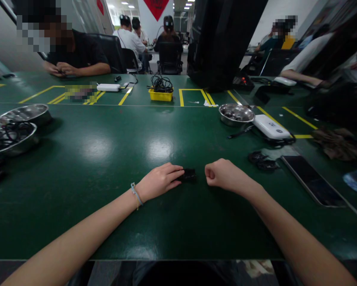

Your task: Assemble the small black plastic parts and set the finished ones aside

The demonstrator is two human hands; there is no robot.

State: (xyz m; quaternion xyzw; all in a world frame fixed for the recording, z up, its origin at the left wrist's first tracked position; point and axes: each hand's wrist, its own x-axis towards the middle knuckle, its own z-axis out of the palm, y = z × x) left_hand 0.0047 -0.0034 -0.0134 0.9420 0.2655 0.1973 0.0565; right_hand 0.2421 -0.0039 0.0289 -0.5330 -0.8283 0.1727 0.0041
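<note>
My left hand [162, 178] rests low over the green table [121, 139], thumb and fingers closed on a small black rectangular piece [189, 174]. One end of that piece sticks out to the right of the fingertips; the fingers cover the other end, and its exact kind is too small to tell. A short gap to the right, my right hand [222, 174] is curled with the fingers tucked in. Whatever those fingers hold, if anything, is hidden from view.
Metal bowls [26, 113] stand at the left, one with black cables. Another bowl [236, 114] with small parts, a white power bank [270, 127], small black parts [263, 161] and a phone [312, 180] lie right. A yellow tray [161, 95] of cables sits behind. People sit around.
</note>
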